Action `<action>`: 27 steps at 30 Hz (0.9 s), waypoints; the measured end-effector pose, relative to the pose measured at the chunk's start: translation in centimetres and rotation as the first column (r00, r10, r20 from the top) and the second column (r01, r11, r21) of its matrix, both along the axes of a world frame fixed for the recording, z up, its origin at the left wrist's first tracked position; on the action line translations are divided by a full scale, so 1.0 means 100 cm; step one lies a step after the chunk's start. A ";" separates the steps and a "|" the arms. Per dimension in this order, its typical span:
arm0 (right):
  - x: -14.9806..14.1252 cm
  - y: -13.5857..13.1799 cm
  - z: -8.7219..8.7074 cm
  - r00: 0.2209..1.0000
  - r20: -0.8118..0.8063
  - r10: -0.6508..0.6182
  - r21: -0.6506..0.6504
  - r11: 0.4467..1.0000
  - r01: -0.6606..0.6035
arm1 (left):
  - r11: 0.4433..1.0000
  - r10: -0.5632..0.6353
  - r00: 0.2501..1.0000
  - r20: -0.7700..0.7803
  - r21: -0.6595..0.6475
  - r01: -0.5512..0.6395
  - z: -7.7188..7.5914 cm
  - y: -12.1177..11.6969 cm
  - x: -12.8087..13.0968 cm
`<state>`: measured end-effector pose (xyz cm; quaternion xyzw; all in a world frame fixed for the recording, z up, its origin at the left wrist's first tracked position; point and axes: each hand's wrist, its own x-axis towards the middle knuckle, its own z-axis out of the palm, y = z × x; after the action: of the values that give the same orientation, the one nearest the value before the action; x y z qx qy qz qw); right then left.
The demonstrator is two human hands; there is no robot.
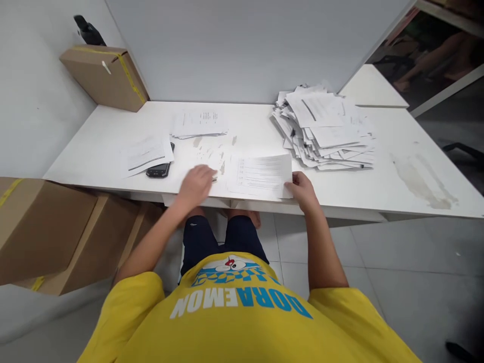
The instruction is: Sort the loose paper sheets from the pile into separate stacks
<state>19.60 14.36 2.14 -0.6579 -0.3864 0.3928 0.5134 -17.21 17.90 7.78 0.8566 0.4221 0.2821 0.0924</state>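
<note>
My right hand [301, 190] is closed on the right edge of a printed sheet of paper [264, 175], thumb on top. The sheet lies at the front of the white table [249, 121], its print in rows of lines. Left of it, my left hand [198, 184] hovers low over the table, smeared by motion. A small dark thing [214, 179] shows at its fingertips, too small to name. I cannot tell whether that hand grips it. A black phone [159, 170] lies farther left, partly covered by loose papers [147, 154].
A tall messy pile of papers [328, 131] stands at the back right. A thin paper stack [198, 123] lies at the back left. One cardboard box [102, 75] leans in the left corner; larger boxes [45, 227] stand below the table's left edge. Stains [423, 181] mark the right end.
</note>
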 end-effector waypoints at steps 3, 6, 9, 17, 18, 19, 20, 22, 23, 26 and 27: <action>0.003 -0.013 -0.004 0.999 -0.045 -0.023 0.102 0.994 0.028 | 0.995 -0.052 0.990 0.132 -0.078 0.063 -0.023 -0.020 0.057; 0.008 -0.023 -0.005 0.991 -0.063 -0.120 0.253 0.959 0.132 | 0.972 0.097 0.944 0.316 -0.233 -0.022 -0.037 -0.007 0.096; 0.010 -0.023 -0.003 0.971 -0.081 -0.224 0.393 0.888 0.238 | 0.932 0.117 0.852 0.510 -0.353 0.083 -0.037 0.015 0.119; -0.012 -0.007 0.007 0.986 -0.105 -0.129 0.434 0.886 0.162 | 0.963 0.096 0.750 0.655 -0.251 0.095 -0.029 0.016 0.131; -0.013 -0.008 0.009 0.988 -0.102 -0.117 0.426 0.892 0.150 | 0.963 0.103 0.757 0.645 -0.255 0.086 -0.028 0.012 0.130; -0.014 -0.011 0.012 0.990 -0.091 -0.105 0.413 0.901 0.133 | 0.964 0.107 0.767 0.633 -0.256 0.076 -0.026 0.008 0.128; -0.013 -0.014 0.015 0.994 -0.078 -0.083 0.392 0.914 0.107 | 0.966 0.111 0.778 0.618 -0.250 0.060 -0.022 0.003 0.123; -0.011 -0.024 0.023 0.998 -0.055 -0.008 0.307 0.952 0.024 | 0.977 0.141 0.798 0.586 -0.214 -0.015 -0.014 -0.009 0.108; -0.011 -0.029 0.027 0.998 -0.047 0.052 0.237 0.971 -0.039 | 0.979 0.173 0.807 0.564 -0.187 -0.080 -0.009 -0.015 0.098; -0.018 -0.040 0.033 0.981 -0.030 0.192 0.006 0.981 -0.192 | 0.965 0.262 0.892 0.369 -0.105 -0.240 -0.002 -0.029 0.061; -0.024 -0.041 0.033 0.978 -0.018 0.208 -0.054 0.976 -0.209 | 0.965 0.263 0.933 0.246 -0.082 -0.251 -0.003 -0.031 0.049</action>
<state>17.24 10.25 5.46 -0.6253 -0.4391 0.4591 0.4532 -12.30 14.78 7.50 0.7481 0.5220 0.3887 0.1294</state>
